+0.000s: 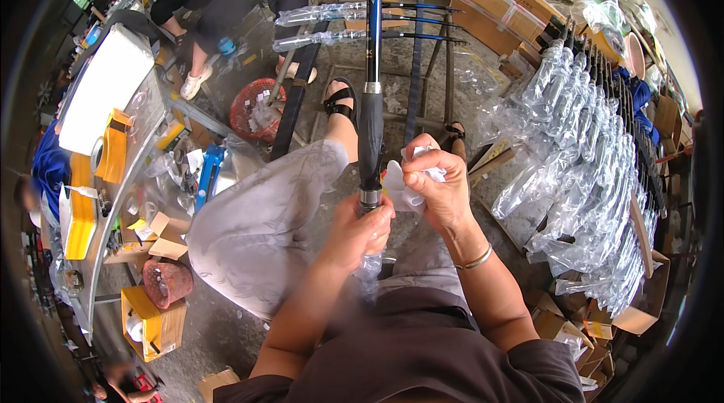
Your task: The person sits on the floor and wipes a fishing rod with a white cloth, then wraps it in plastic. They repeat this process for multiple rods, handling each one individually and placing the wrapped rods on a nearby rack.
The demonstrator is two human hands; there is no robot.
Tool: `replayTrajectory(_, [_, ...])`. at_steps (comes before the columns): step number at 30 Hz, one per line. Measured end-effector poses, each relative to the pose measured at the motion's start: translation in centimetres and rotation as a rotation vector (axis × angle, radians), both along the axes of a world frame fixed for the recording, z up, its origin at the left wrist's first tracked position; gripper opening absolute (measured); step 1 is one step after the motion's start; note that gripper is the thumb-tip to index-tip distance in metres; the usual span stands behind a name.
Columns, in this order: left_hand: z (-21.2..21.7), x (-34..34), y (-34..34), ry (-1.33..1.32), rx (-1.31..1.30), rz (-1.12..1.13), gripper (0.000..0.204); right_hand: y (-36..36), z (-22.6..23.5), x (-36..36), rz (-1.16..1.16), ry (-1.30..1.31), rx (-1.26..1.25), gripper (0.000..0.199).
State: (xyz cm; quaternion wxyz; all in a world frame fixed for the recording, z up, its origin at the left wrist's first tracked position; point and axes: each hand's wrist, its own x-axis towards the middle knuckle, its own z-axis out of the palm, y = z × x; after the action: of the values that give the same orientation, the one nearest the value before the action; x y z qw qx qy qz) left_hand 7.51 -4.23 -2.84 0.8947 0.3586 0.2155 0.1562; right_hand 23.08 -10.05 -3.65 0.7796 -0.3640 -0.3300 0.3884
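Observation:
A dark fishing rod point(371, 135) with a black grip and silver rings stands nearly vertical in the picture, running from my lap to the upper edge. My left hand point(358, 231) is wrapped round its lower part, just below a silver ring. Clear plastic film point(368, 271) covers the rod's butt under that hand. Right beside the grip, my right hand point(441, 184) pinches several thin white slips point(395, 178); whether they are paper or plastic I cannot tell. A bracelet circles my right wrist.
Wrapped rods point(324, 15) lie across a dark metal rack ahead. Many plastic-sleeved rods point(581, 139) lean at the right. A red basket point(243, 110) holds white scraps. At left stands a cluttered table point(124, 203) with tape and a blue tool point(209, 177). Two people sit at the upper left.

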Motion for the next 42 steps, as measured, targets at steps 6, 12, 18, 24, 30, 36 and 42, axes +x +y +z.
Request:
replayTrajectory(6, [0.0, 0.0, 0.0, 0.011, 0.007, 0.0, 0.013, 0.0, 0.3, 0.0, -0.001, -0.031, 0.029, 0.019])
replayTrajectory(12, [-0.1, 0.0, 0.0, -0.01, 0.0, -0.005, 0.013, 0.0, 0.5, -0.2, -0.009, -0.033, -0.047, 0.016])
replayTrajectory(18, [-0.3, 0.0, 0.1, -0.013, 0.006, 0.01, 0.014, 0.1, 0.2, -0.5, 0.043, 0.097, -0.052, 0.017])
replayTrajectory(24, [-0.5, 0.0, 0.3, 0.018, -0.003, 0.031, 0.013, 0.4, 0.1, -0.7, 0.077, 0.181, -0.058, 0.011])
replayTrajectory(30, [-0.4, 0.2, 0.2, 0.035, -0.027, 0.051, 0.013, -0.3, -0.7, 0.2, 0.151, 0.27, -0.13, 0.013])
replayTrajectory(36, [-0.6, 0.1, 0.2, 0.017, -0.035, 0.039, 0.014, -0.1, 3.4, -0.8, -0.274, -0.232, -0.278, 0.024])
replayTrajectory(42, [-0.7, 0.2, 0.1, 0.011, -0.009, 0.04, 0.014, -0.2, 6.1, 1.2, -0.049, -0.621, -0.279, 0.032])
